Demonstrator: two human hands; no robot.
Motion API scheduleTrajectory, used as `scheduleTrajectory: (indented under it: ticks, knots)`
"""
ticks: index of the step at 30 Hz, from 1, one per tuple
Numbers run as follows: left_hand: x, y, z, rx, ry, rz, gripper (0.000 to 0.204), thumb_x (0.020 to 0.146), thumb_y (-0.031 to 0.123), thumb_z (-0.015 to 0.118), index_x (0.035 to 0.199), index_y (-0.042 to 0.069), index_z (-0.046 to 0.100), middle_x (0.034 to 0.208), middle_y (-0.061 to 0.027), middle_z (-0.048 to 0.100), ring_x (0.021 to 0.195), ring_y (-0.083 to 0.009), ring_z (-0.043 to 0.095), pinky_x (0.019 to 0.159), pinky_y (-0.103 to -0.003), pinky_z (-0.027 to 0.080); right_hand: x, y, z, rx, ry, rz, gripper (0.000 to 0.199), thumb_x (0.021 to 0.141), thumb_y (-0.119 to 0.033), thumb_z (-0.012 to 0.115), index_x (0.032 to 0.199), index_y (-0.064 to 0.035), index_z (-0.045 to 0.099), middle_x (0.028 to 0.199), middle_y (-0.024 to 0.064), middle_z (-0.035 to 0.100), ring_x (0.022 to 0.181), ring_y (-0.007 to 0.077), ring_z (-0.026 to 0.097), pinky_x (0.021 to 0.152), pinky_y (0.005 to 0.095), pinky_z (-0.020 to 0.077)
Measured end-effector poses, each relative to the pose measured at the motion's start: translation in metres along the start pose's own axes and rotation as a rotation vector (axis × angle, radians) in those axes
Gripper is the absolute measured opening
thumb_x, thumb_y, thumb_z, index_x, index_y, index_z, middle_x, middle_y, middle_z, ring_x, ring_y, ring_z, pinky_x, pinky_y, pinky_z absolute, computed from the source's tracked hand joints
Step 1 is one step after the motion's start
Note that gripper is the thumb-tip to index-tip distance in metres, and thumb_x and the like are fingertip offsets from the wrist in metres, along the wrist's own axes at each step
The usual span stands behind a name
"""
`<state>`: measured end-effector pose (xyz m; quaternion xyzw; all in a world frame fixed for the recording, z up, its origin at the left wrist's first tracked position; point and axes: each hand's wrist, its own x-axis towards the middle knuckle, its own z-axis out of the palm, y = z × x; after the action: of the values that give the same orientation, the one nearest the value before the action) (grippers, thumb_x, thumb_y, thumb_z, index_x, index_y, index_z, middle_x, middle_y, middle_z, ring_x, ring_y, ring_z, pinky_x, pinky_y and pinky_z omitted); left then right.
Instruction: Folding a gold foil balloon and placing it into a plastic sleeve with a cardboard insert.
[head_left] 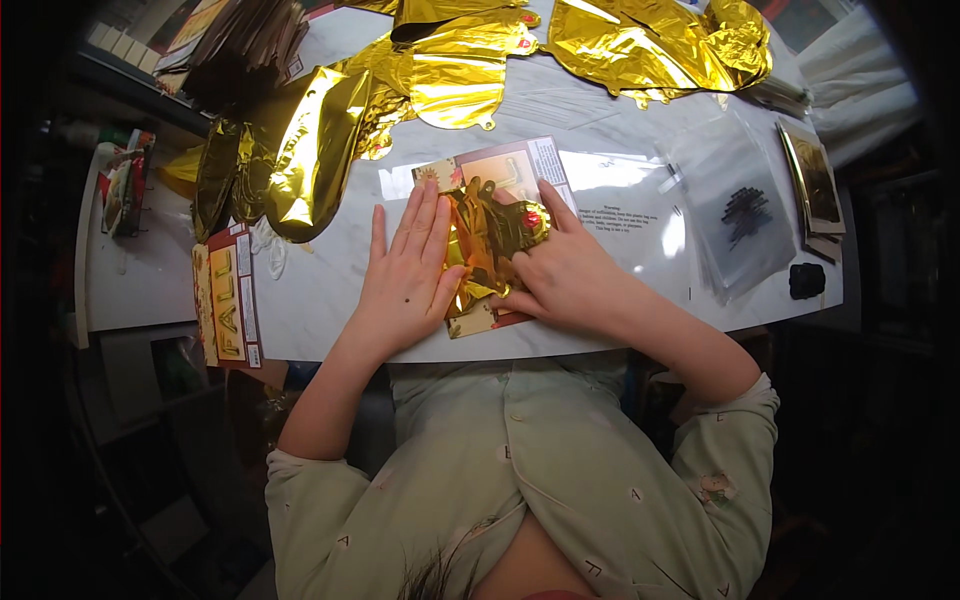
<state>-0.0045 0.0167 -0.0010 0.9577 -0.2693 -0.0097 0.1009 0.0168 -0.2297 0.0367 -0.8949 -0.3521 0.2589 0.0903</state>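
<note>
Head view: head-worn fisheye, facing down at close range on table, left hand and right hand.

The left hand and right hand touch a folded gold foil balloon on a printed card.

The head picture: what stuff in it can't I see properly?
- Middle of the printed card: hidden in the head view by crumpled gold foil.
- Palm of the left hand: turned down, so the hand itself hides it in the head view.
- Far gold balloon: cut off by the head view's top edge.
- Small black object: too dark and small in the head view to say what it is.
</note>
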Motion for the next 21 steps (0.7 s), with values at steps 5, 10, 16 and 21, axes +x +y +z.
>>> scheduleTrajectory:
  ticks: [5,10,16,21]
  knots:
    - [-0.001,-0.002,0.002,0.012,0.016,0.002,0.078,0.104,0.033,0.053,0.166,-0.003,0.022,0.176,-0.02,0.017,0.164,-0.0328,0.015,0.13,-0.06,0.004,-0.031,0.0,0.031,-0.132,0.413,-0.194,0.076,0.092,-0.064,0.064,0.125,0.0038,0.064,0.119,0.0223,0.066,0.134,0.0378,0.056,0.13,0.0592,0.0179]
    - [-0.002,-0.002,0.003,0.031,0.044,0.016,0.078,0.104,0.037,0.053,0.166,-0.003,0.025,0.176,-0.0186,0.018,0.164,-0.0315,0.017,0.129,-0.062,0.006,-0.044,-0.001,0.04,-0.152,0.459,-0.253,0.067,0.095,-0.053,0.068,0.129,0.004,0.063,0.133,0.0207,0.064,0.138,0.0372,0.054,0.126,0.0544,0.0316]
    - [-0.001,-0.003,0.004,0.007,0.041,0.01,0.077,0.105,0.035,0.052,0.166,-0.002,0.024,0.176,-0.0185,0.019,0.164,-0.0315,0.016,0.129,-0.062,0.007,-0.07,-0.01,0.026,-0.404,0.568,-0.476,0.041,0.084,-0.023,0.072,0.114,0.005,0.07,0.123,0.0179,0.071,0.118,0.0309,0.068,0.111,0.0426,0.0512]
    - [-0.005,-0.004,0.005,0.013,0.013,-0.014,0.077,0.104,0.03,0.05,0.167,-0.001,0.02,0.177,-0.0185,0.017,0.164,-0.0323,0.015,0.131,-0.058,0.002,-0.137,-0.026,-0.014,-0.244,0.66,-0.42,0.028,0.081,-0.012,0.072,0.104,0.0034,0.075,0.114,0.0165,0.075,0.109,0.0277,0.074,0.1,0.0436,0.0602]
